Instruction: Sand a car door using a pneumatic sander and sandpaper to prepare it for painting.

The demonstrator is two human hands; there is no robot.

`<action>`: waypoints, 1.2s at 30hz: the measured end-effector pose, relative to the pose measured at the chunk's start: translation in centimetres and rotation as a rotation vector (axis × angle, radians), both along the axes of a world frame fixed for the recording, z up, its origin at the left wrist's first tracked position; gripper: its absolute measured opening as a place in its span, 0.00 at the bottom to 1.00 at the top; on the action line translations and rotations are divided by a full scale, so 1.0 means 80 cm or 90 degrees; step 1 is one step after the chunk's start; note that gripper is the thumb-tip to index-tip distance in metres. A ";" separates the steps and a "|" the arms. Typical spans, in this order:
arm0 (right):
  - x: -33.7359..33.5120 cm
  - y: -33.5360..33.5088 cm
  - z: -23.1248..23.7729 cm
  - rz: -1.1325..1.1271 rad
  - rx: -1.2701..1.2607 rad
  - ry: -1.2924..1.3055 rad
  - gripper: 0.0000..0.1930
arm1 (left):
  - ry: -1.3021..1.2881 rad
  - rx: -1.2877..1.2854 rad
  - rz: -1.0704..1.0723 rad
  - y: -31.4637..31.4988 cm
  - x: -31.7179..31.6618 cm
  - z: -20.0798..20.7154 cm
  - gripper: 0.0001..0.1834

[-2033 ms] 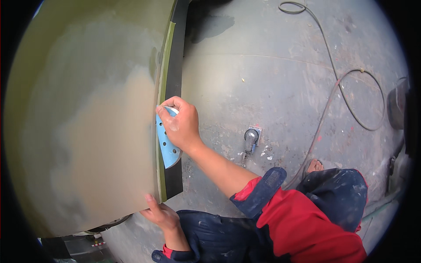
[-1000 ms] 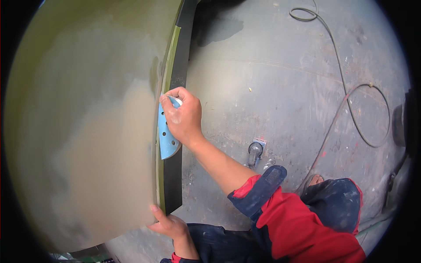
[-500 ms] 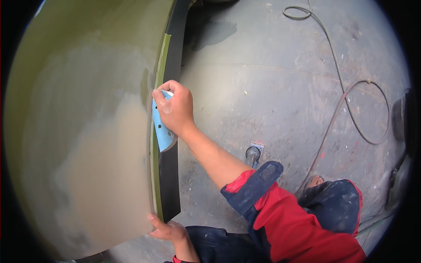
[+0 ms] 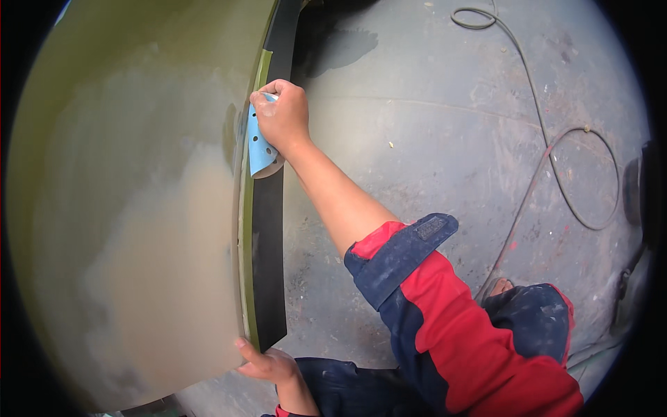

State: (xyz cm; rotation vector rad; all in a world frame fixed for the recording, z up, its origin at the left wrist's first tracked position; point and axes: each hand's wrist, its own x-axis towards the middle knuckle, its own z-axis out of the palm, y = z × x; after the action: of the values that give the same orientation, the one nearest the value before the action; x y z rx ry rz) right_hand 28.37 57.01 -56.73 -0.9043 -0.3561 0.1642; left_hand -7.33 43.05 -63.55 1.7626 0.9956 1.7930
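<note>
A large curved panel point(image 4: 146, 229), olive green with grey and beige sanded patches, fills the left side. Its right side has a narrow green edge point(image 4: 248, 278) with a black strip point(image 4: 268, 271) alongside. My right hand point(image 4: 283, 119) pinches a blue sheet of sandpaper point(image 4: 260, 149) with round holes and presses it along the upper part of that edge. The sheet's lower end curls away, baring its pale back. Down at the panel's bottom corner, my left hand point(image 4: 271, 364) grips the edge, thumb on the face; its other fingers are partly hidden.
A grey, stained concrete floor point(image 4: 417, 153) spreads to the right. Across it a thin hose point(image 4: 531, 90) lies in loops. My bent knee point(image 4: 531, 323) in dark trousers is at lower right, beside a dark object point(image 4: 636, 194) at the rim.
My right hand has slid the sandpaper upward along the panel edge. My sleeve now covers the round tool that showed on the floor. The left hand stays put.
</note>
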 end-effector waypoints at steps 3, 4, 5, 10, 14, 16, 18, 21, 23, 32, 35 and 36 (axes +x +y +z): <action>-0.061 -0.009 -0.014 0.048 0.029 0.020 0.09 | -0.029 0.021 0.020 0.008 -0.002 -0.002 0.26; -0.078 -0.019 -0.018 0.047 0.033 0.010 0.09 | -0.049 0.026 0.024 0.008 -0.003 -0.003 0.25; -0.075 -0.018 -0.020 0.046 0.030 0.011 0.09 | -0.047 0.023 0.023 0.009 -0.001 -0.004 0.25; -0.015 -0.008 -0.002 0.023 0.018 0.009 0.11 | -0.056 0.052 -0.029 0.015 -0.006 -0.008 0.23; -0.089 -0.025 -0.021 0.040 0.006 0.005 0.10 | -0.077 0.078 0.003 0.024 -0.002 -0.009 0.21; -0.137 -0.050 -0.023 0.068 0.052 0.030 0.09 | -0.107 0.086 0.021 0.026 -0.003 -0.009 0.21; -0.138 -0.055 -0.024 0.084 0.068 0.042 0.08 | -0.120 0.076 0.017 0.019 0.002 -0.008 0.21; -0.050 -0.027 -0.004 0.026 0.021 0.012 0.09 | -0.102 0.076 0.030 0.018 -0.005 -0.009 0.21; -0.029 -0.021 0.000 0.024 -0.029 -0.006 0.08 | -0.073 0.083 0.037 0.019 -0.004 -0.007 0.21; -0.222 -0.117 -0.033 0.129 0.063 0.040 0.06 | -0.060 0.086 -0.011 0.026 -0.004 -0.001 0.20; -0.207 -0.113 -0.050 0.098 0.085 0.159 0.07 | -0.041 0.085 0.009 0.036 -0.018 -0.006 0.21; -0.192 -0.107 -0.056 0.054 0.111 0.261 0.08 | -0.017 0.109 0.019 0.038 -0.018 -0.005 0.21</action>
State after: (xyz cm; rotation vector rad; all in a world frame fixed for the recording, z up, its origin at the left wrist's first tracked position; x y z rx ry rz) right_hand 12.97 48.43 -61.20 -0.6639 -0.0253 0.3845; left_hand -8.78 46.08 -63.92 1.8277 0.8846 1.9667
